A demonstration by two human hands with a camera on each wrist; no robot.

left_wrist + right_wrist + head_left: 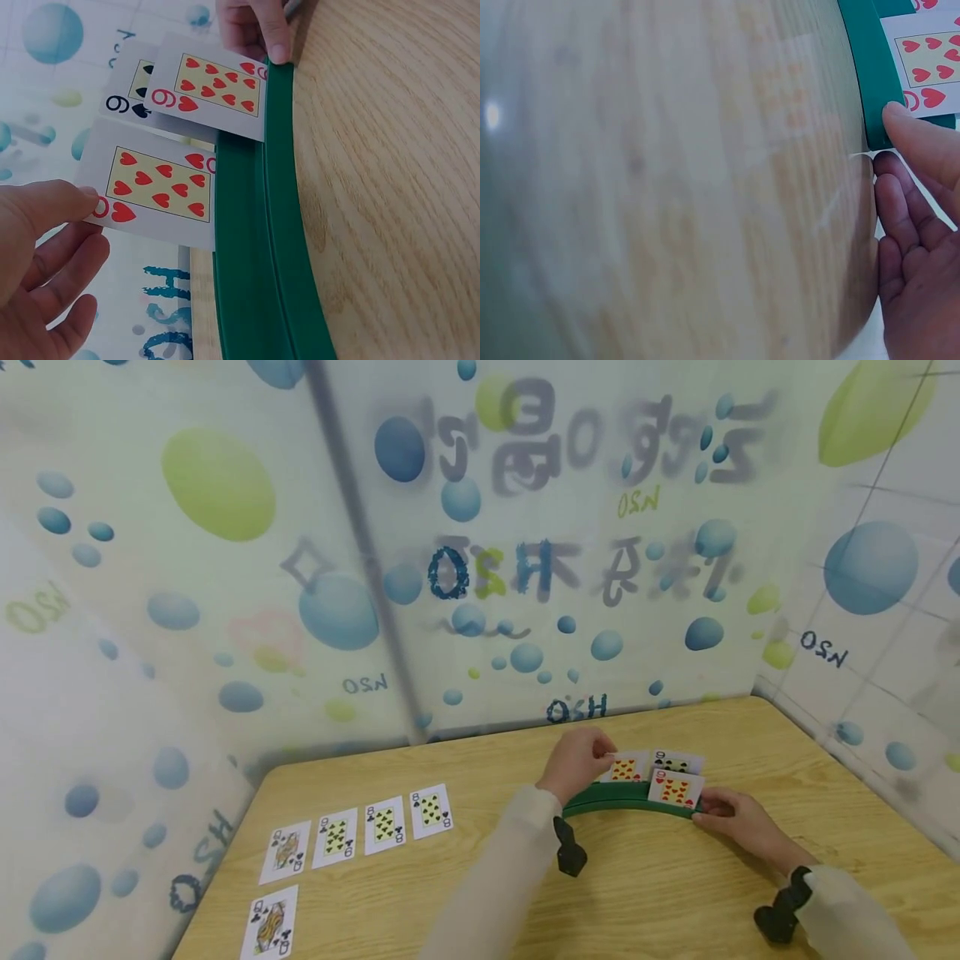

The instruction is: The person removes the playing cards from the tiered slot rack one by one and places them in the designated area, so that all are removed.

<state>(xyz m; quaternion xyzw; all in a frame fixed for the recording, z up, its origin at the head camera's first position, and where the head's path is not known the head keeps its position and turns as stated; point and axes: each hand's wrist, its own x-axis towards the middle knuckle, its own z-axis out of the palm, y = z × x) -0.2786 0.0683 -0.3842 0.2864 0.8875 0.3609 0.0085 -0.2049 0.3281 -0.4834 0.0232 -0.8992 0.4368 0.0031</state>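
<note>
A green curved card holder (pixel 611 795) stands on the table. At its left part, my left hand (pixel 576 762) pinches a corner of a hearts card (pixel 159 184) between thumb and fingers. That card's lower edge meets the rear of the holder. Toward the other end, a nine of hearts (pixel 675 788) stands upright in the front, partly covering a black nine (pixel 678 761) behind it. My right hand (pixel 742 822) grips the holder's right end, the thumb on its front face, seen also in the right wrist view.
Left on the wooden table (pixel 480 877), several black-suit cards lie face up in a row, among them a nine (pixel 335 837) and an eight (pixel 384 825). A queen (pixel 270 925) lies nearer. Behind the table hangs a patterned curtain (pixel 480 635).
</note>
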